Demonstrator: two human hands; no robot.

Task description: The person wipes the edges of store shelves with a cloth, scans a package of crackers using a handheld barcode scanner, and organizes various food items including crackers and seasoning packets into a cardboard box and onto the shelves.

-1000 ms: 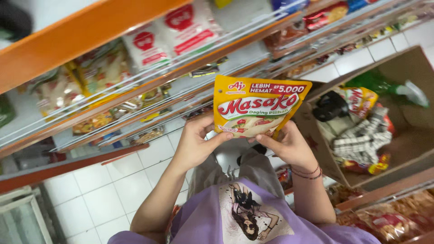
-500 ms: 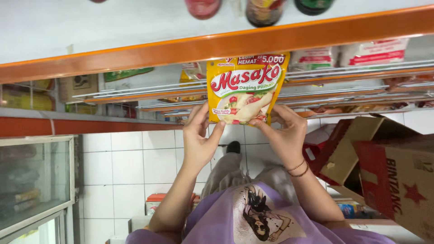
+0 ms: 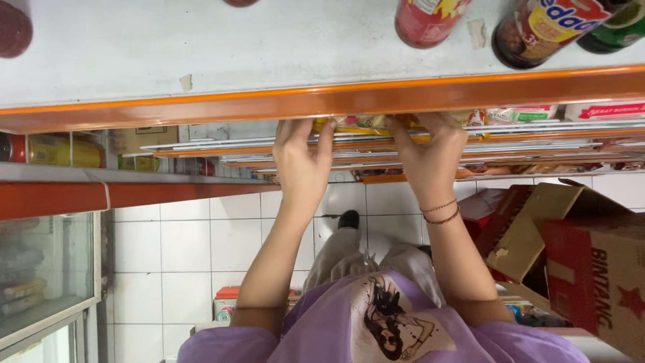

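Under one orange shelf, two hands — left hand and right hand — grip one yellow packet.

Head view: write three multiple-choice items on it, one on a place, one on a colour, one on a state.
1. The cardboard boxes stand: A) left of both hands B) right of both hands C) on the top shelf.
2. The shelf edge is: A) blue B) orange C) green.
3. The left hand and right hand are: A) raised to the shelf B) at the person's sides C) inside a box.

B: the boxes lie beyond the right hand.
B: an orange strip.
A: both hold a yellow packet under the edge.
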